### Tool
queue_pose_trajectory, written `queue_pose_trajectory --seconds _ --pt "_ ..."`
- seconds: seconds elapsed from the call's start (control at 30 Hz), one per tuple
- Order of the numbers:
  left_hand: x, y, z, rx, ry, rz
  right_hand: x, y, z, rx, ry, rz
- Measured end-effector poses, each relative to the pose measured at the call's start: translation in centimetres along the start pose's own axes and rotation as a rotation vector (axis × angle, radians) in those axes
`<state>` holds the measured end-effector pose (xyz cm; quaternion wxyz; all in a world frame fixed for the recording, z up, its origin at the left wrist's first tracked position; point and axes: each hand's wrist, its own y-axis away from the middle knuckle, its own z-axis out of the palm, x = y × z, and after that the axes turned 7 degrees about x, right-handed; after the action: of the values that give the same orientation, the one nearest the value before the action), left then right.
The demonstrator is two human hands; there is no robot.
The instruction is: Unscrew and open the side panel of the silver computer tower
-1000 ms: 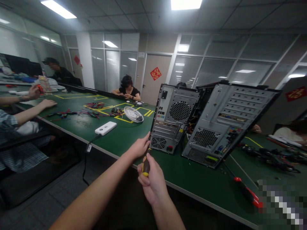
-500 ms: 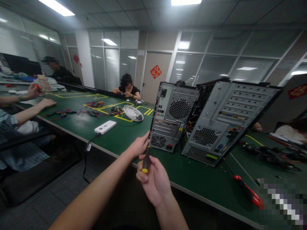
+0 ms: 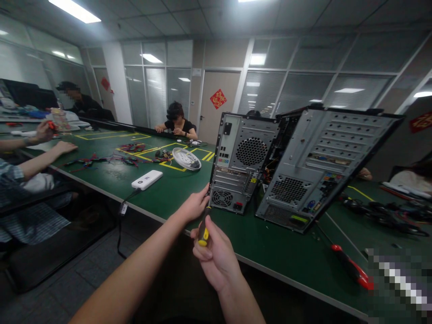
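My right hand (image 3: 218,256) is closed around the black-and-yellow handle of a screwdriver (image 3: 203,236). The handle points up and away from me, toward the lower left edge of a computer case (image 3: 232,173). Its tip cannot be seen. At that same edge my left hand (image 3: 195,204) grips the case, with its fingertips partly hidden. The case stands upright with its back panel of ports, fan grille and slots facing me. To its right is a second, larger computer case (image 3: 293,180), tilted in view, its back panel also toward me.
A red-and-black screwdriver (image 3: 351,267) lies on the green table (image 3: 270,252) at right, near black cables (image 3: 374,211). Leftward are a white power bank (image 3: 147,180) with a cord over the edge, a white round cover (image 3: 186,159) and thin wires (image 3: 97,159). Other people sit around the table.
My right hand's fingers have shifted around the screwdriver handle, which has turned to show more yellow. My left hand stays at the case edge. The view has moved slightly.
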<state>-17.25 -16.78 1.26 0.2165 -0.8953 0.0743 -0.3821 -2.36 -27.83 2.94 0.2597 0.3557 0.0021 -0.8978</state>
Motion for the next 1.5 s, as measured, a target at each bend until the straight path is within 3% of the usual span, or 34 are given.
queue_pose_trajectory --seconds 0.37,0.8,0.93,1.3,1.5 --pt "-0.4 -0.1 0.3 0.017 0.005 0.011 -1.2 -0.2 -1.1 -0.094 -0.029 0.187" --pt "-0.2 -0.1 0.0 0.013 0.020 0.018 -0.9 0.2 -0.4 -0.030 -0.033 0.020" --pt "-0.3 -0.1 0.1 0.017 0.014 0.021 -0.7 0.2 -0.4 -0.012 0.001 0.027" --pt "-0.4 -0.1 0.2 0.011 -0.012 0.011 -1.4 0.1 -1.1 -0.149 -0.020 0.134" --pt "-0.3 0.0 0.0 0.006 -0.019 0.025 -1.3 0.2 -1.2 -0.113 -0.010 0.095"
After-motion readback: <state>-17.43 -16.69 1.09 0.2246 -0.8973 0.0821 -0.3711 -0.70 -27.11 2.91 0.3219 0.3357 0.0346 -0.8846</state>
